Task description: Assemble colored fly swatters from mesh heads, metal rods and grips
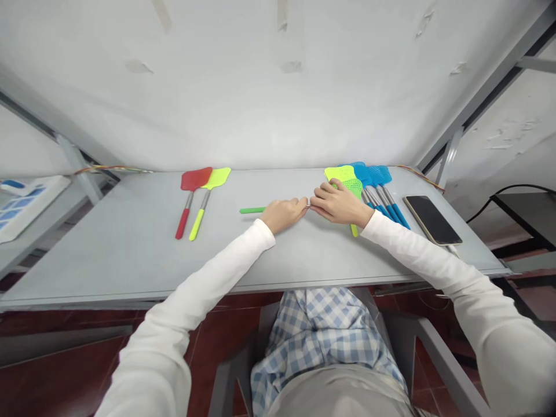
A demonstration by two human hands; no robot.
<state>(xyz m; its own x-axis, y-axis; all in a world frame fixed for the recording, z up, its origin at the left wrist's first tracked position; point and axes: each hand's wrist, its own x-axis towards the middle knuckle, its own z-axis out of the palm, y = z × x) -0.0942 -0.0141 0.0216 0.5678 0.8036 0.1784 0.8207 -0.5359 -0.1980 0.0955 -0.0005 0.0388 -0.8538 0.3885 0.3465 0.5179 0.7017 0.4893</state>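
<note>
My two hands hold a green fly swatter (252, 210) sideways just above the table. Its handle sticks out to the left of my left hand (284, 214), whose fingers are closed round the swatter. A short bit of metal shaft shows between my hands. My right hand (336, 201) is closed on the shaft near the green mesh head and hides part of it. Behind that hand lie a yellow fly swatter (339, 172), its handle end showing below, and several blue fly swatters (380, 175) with metal shafts.
On the left of the grey table (143, 243) lie a red fly swatter (195, 179) and another yellow fly swatter (197, 225), their heads overlapping. A phone (432, 220) with a cable rests at the right. Behind the table stands a white wall (243, 116).
</note>
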